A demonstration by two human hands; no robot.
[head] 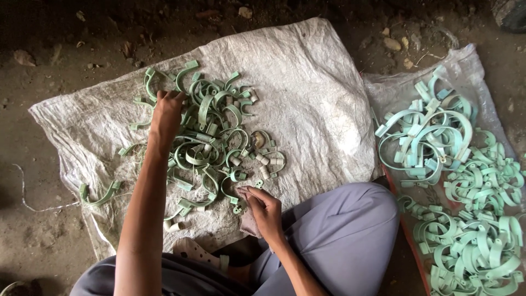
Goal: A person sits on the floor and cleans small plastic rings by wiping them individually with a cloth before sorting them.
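Observation:
My left hand [166,112] reaches out over a heap of dusty green curved plastic clips [211,137] spread on a white woven sack [312,98]. Its fingers rest on the clips at the heap's far left; whether they grip one I cannot tell. My right hand [264,211] sits near my knee at the heap's near edge, fingers closed around a small brownish rag [249,222], with a small green piece [239,207] just beside the fingertips.
A second pile of cleaner pale green clips [466,192] lies on a sheet [466,60] at the right. My grey-trousered leg [339,235] is folded between the two piles. Bare dirt ground with stones [392,44] surrounds the sacks. One lone clip [98,194] lies at the left.

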